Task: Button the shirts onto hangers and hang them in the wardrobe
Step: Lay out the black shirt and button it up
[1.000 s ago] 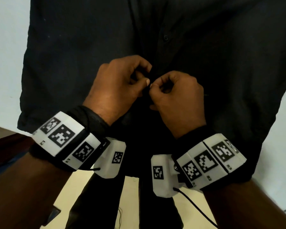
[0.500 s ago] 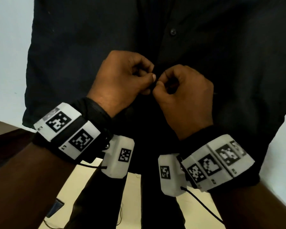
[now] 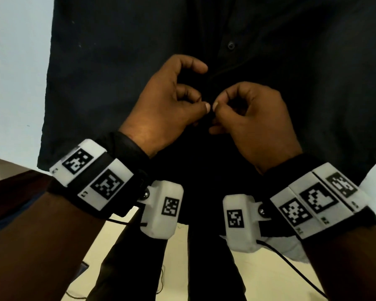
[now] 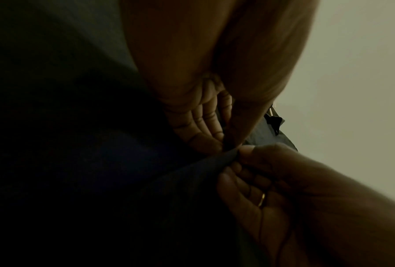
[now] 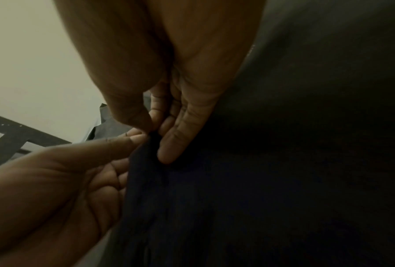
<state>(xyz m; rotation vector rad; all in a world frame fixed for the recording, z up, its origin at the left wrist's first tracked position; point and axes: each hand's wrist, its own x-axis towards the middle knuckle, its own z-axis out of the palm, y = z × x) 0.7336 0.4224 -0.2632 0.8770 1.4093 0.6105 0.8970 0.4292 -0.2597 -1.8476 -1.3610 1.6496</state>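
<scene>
A black shirt [image 3: 109,68] hangs in front of me and fills most of the head view; its hanger is out of sight above. One fastened button [image 3: 231,44] shows on the placket above my hands. My left hand [image 3: 172,105] pinches the left edge of the placket between thumb and curled fingers. My right hand [image 3: 248,114] pinches the right edge just opposite, thumb tips almost touching. In the left wrist view the left hand [image 4: 205,130] holds the dark shirt [image 4: 100,171] edge, with the right hand [image 4: 272,180] beside it. The right wrist view shows the right hand [image 5: 166,130] pinching the shirt [image 5: 283,162].
A pale wall [image 3: 15,61] lies behind the shirt on both sides. A dark wooden surface [image 3: 11,192] sits at the lower left. Pale floor [image 3: 178,246] with thin cables shows below the shirt tails. A dark frame [image 5: 13,137] appears at the left of the right wrist view.
Both hands have slid a little lower on the placket, away from the fastened button. They still pinch the two shirt edges together.
</scene>
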